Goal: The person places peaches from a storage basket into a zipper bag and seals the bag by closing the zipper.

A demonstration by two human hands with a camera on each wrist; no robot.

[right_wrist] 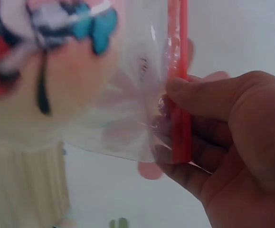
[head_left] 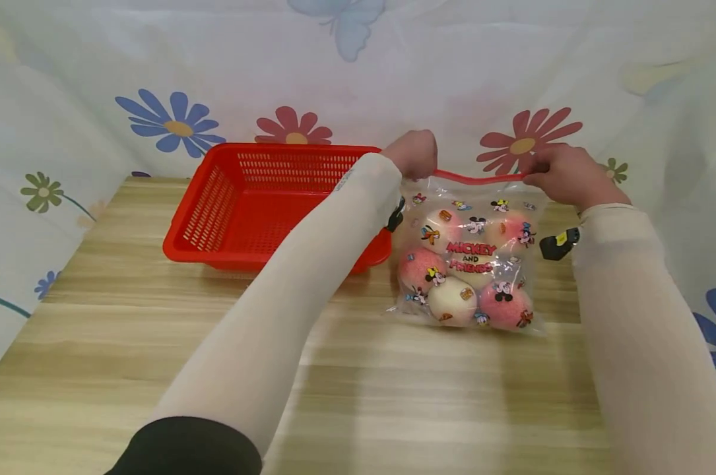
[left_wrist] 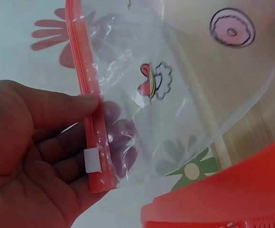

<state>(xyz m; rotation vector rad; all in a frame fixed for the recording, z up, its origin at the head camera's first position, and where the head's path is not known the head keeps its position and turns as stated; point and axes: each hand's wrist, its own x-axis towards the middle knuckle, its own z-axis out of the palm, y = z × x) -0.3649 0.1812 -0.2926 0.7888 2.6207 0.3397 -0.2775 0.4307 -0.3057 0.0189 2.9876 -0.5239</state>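
Note:
A clear zip bag [head_left: 470,198] printed with cartoon figures stands upright between my hands, its red zip strip [head_left: 482,179] along the top. Inside it are several peach-like round fruits [head_left: 506,305], pink and cream. My left hand [head_left: 414,153] pinches the strip's left end between thumb and fingers. In the left wrist view a small white slider [left_wrist: 92,160] sits on the strip beside those fingers. At the other end, my right hand [head_left: 565,173] pinches the red strip, thumb in front and fingers behind, as the right wrist view shows.
A red plastic basket [head_left: 215,256] with slotted walls stands left of the bag, partly behind my left forearm. Both rest on a wood-grain table [head_left: 156,356]. Behind the table hangs a white cloth [head_left: 417,86] printed with flowers.

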